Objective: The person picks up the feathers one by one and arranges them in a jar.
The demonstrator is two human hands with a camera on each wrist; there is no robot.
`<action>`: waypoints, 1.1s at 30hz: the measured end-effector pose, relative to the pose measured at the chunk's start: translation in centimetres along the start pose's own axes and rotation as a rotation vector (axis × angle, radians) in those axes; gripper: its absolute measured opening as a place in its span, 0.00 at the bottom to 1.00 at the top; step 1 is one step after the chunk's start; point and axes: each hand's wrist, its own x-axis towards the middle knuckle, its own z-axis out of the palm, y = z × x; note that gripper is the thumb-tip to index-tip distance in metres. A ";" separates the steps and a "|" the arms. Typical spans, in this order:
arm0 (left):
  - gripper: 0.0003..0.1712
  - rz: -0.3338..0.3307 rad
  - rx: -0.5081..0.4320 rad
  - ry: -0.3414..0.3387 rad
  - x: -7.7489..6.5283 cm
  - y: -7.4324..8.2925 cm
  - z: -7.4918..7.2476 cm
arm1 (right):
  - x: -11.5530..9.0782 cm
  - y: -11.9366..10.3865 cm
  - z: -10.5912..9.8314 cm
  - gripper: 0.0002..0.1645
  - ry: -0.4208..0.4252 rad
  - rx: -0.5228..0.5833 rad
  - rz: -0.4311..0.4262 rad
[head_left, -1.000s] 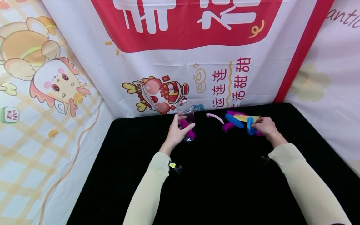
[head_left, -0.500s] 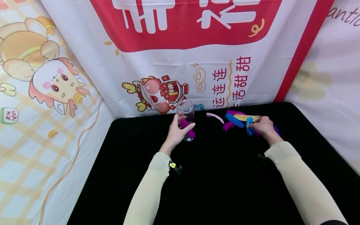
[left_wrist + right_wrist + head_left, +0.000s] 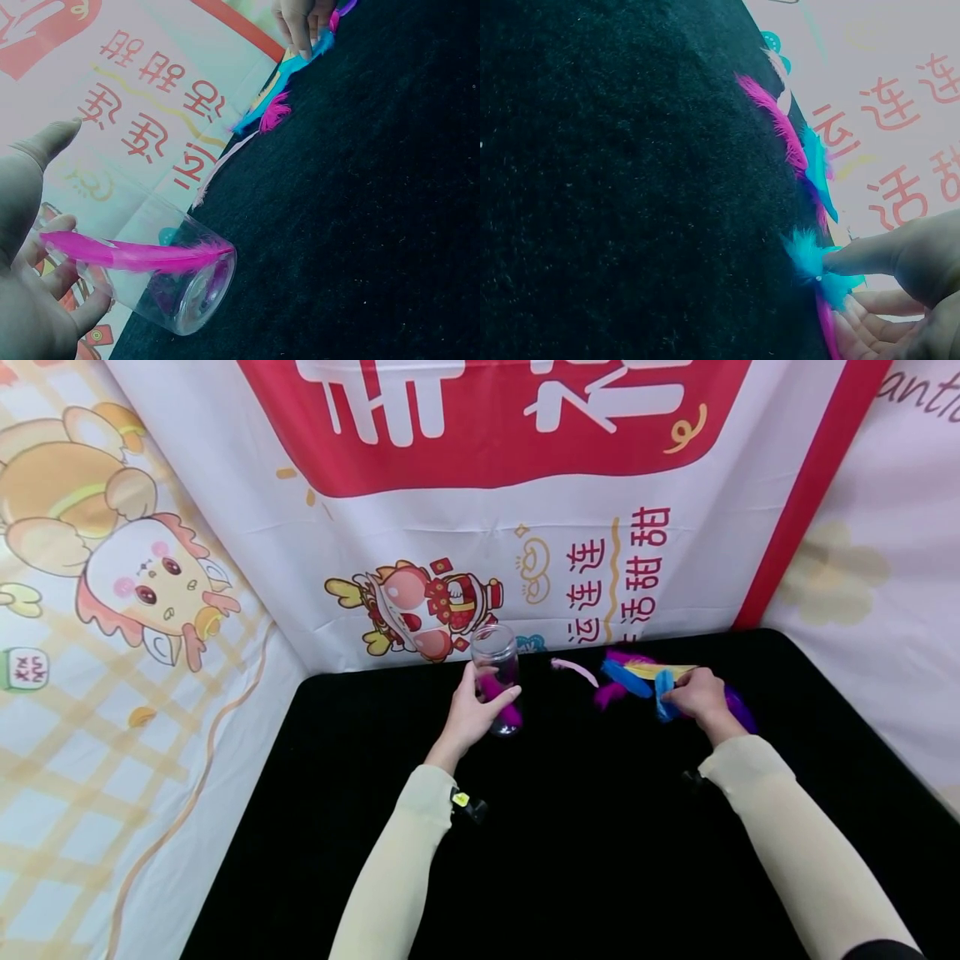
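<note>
A clear jar [image 3: 495, 647] stands near the far edge of the black table, slightly left of centre. My left hand [image 3: 471, 712] grips it, thumb on one side and fingers round the other. Inside leans a magenta feather [image 3: 157, 256]. Over at the right, my right hand [image 3: 701, 697] pinches a small blue feather [image 3: 807, 255] between thumb and fingers. Beside that hand lie a second blue feather [image 3: 627, 679], a yellow feather [image 3: 660, 671] and a magenta feather [image 3: 609, 696]. A purple feather [image 3: 741, 708] shows past the right hand, partly hidden by it.
A pale pink feather [image 3: 576, 671] lies between the jar and the other feathers. Behind the black table [image 3: 570, 827] hangs a printed cloth [image 3: 420, 527], close to the jar and feathers. Patterned cloths also hang at both sides.
My right hand has shifted slightly left and the pinched blue feather with it, and more of the purple feather shows behind the hand. The left hand and jar stay put.
</note>
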 end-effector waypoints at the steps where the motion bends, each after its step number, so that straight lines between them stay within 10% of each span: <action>1: 0.39 0.000 0.002 -0.001 0.0 0.0 0.0 | 0.0 0.0 0.0 0.23 0.000 -0.008 -0.003; 20: 0.39 0.000 0.003 0.004 0.1 0.0 0.0 | 0.7 1.0 -0.3 0.23 -0.091 0.089 -0.009; 33: 0.40 -0.001 -0.010 -0.008 0.0 0.0 -0.2 | 1.2 1.6 -0.9 0.28 -0.260 0.518 0.084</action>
